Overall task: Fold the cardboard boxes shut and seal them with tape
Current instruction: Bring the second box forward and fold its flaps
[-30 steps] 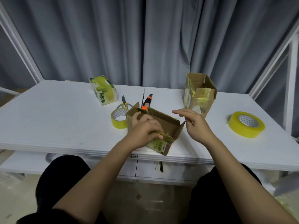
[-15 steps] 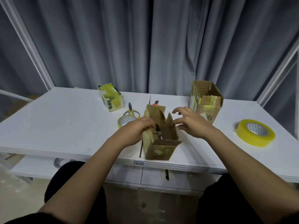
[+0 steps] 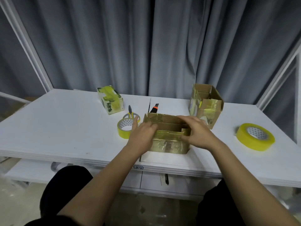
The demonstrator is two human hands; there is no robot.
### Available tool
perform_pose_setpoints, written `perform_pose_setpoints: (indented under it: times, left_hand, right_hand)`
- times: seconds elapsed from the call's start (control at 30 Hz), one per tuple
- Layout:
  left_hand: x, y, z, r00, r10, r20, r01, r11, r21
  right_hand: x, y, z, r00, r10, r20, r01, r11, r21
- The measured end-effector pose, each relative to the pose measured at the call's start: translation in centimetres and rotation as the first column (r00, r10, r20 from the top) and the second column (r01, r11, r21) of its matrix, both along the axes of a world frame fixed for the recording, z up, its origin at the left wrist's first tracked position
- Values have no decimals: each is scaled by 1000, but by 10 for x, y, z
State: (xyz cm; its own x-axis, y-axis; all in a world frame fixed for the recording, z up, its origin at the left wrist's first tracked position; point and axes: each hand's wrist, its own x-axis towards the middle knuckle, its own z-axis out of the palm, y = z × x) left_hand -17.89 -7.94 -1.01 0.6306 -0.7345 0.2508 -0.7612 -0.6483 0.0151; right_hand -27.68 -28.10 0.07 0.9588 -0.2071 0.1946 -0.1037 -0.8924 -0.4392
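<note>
Head view: cardboard box [image 3: 167, 136] near the front edge of the white table [image 3: 57, 124], top flaps partly up, old yellow tape across its front. Left hand [image 3: 141, 136] against the box's left end, fingers curled on it; right hand [image 3: 197, 132] gripping the right end, fingers over the top flap. Just left, touching distance, a small tape roll [image 3: 124, 130], scissors [image 3: 131, 112] behind it. Utility knife [image 3: 154, 108] just behind the box. Taped box [image 3: 110, 99] far left-back, open box [image 3: 206, 103] right-back, large tape roll [image 3: 254, 138] well apart at right. Bare tabletop wide open on the left.
</note>
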Motion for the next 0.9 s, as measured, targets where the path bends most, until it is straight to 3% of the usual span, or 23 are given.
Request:
perform_pose_setpoints:
  times: [0.1,0.2,0.47,0.6,0.9]
  left_hand:
    - [-7,-17,-1,999,-33,21,33,999,-12]
    - [-19,-39,-8,993,-111,-33,109,993,-49]
    - [0,-57,-5,972,-115,-204,72,976,-208]
    - [9,-58,-5,945,-136,-296,64,969,-239]
    - [10,-60,-18,918,-205,-341,81,935,-345]
  right_hand:
    - [-5,-14,-1,989,-62,-137,36,982,-186]
    - [-1,-9,-7,994,-96,-52,92,993,-75]
    - [5,14,-24,987,-144,65,123,958,261]
    - [2,17,-34,982,-141,122,102,955,278]
    - [4,21,-36,969,-198,145,171,968,184]
